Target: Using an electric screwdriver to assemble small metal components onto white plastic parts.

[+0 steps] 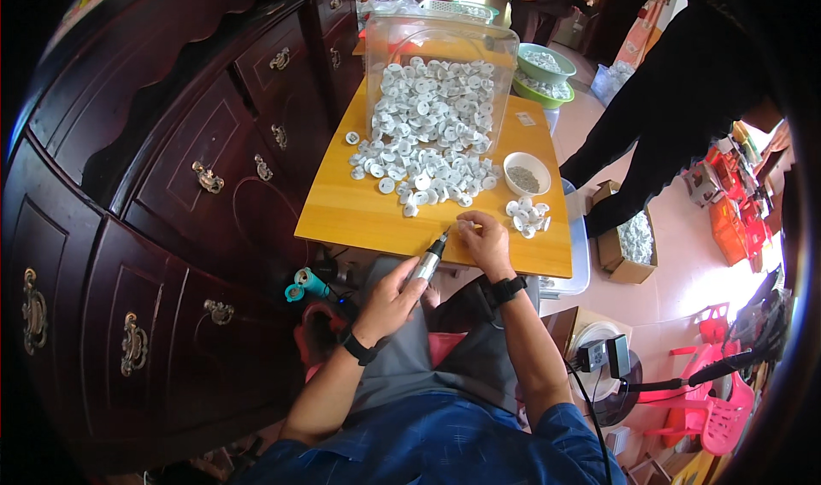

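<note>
My left hand (387, 304) is wrapped round a silver electric screwdriver (426, 265), whose dark tip points up over the near edge of the yellow wooden table (342, 211). Close to that tip, my right hand (487, 245) pinches something small and pale, mostly hidden by the fingers. A heap of small white round plastic parts (428, 173) spills towards me from a clear plastic bin (506, 66) lying on its side. To the right are a white bowl (510, 162) of tiny grey pieces, perhaps screws, and a small cluster of the same white parts (528, 217).
Dark wooden drawers (192, 164) line the left side. Beyond the table stand green basins (547, 61) of white parts; a cardboard box (626, 258) sits on the floor. One person (658, 100) leans at the right, another (547, 6) stands behind. Pink chairs (723, 416) are at lower right.
</note>
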`<state>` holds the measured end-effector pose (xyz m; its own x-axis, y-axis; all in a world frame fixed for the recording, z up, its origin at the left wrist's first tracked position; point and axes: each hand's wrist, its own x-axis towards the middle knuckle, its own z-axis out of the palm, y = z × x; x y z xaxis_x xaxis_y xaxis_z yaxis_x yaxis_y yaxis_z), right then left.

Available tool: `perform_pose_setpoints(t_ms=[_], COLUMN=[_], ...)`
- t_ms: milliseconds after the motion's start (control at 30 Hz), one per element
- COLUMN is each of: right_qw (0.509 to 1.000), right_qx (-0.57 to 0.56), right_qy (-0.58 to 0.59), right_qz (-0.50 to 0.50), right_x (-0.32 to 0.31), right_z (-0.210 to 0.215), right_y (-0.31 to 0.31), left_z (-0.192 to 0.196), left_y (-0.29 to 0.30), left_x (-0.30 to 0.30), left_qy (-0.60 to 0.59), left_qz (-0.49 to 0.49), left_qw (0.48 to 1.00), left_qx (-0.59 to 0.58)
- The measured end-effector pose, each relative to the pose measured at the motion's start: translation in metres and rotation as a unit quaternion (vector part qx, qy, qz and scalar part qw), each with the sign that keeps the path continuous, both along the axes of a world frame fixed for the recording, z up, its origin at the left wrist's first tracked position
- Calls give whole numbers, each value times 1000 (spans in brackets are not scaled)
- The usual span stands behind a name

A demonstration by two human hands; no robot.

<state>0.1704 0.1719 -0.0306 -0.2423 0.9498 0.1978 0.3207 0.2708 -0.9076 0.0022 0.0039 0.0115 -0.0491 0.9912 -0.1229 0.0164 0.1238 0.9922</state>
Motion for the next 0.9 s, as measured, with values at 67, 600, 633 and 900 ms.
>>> perform_pose_setpoints(t_ms=[67,600,633,900], right_qw=[984,887,870,849], right_qx=[125,167,132,50], right_qy=[-121,-415,-465,-520], right_qz=[-38,-112,-96,-80], right_x=[10,68,63,62], right_z=[12,58,59,41], right_y=[1,150,156,175], left_z=[-2,0,-1,-2], left_y=[0,-1,-2,-2], left_x=[-1,-2,-2,-4], left_qy=[-2,14,22,7], left_qz=[9,3,2,4], left_qw=[1000,1000,1000,1000], left_qx=[-1,-3,0,-13])
